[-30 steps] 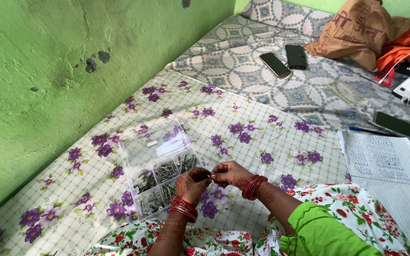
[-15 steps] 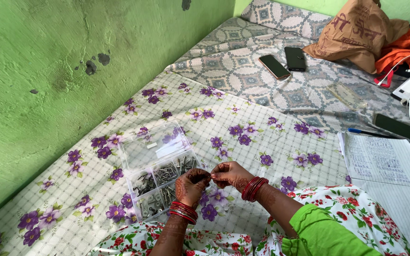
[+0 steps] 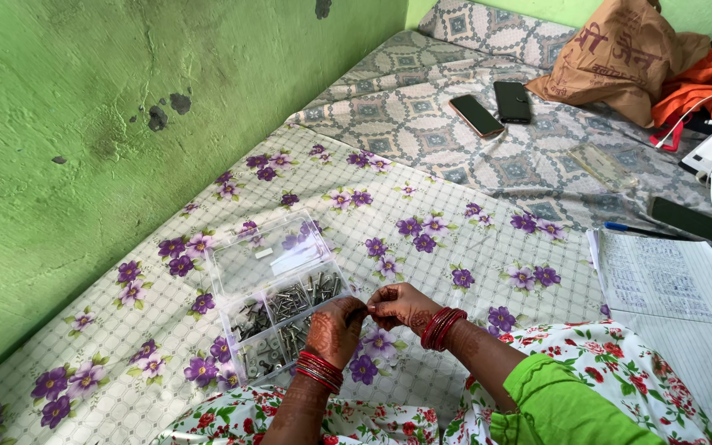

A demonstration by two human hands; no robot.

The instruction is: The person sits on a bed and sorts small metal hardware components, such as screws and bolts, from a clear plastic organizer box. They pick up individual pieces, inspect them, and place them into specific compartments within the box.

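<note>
A small metal part, too tiny to identify, is being pinched between the fingertips of the left hand [image 3: 335, 325] and the right hand [image 3: 397, 305], just beside the clear plastic organizer box [image 3: 278, 301]; it is probably light, stiff and slippery, best gripped across its sides; both hands are closing on it; the box, holding screws [image 3: 290, 303], is lying open on the floral bedsheet [image 3: 455, 239]; a notebook [image 3: 661, 276] is lying well apart.

Well beyond the fingers, two flat dark phones [image 3: 494, 108] were laid on grey patterned bedding [image 3: 422, 107]; a lined open notebook [image 3: 665, 280] was spread to their right.
</note>
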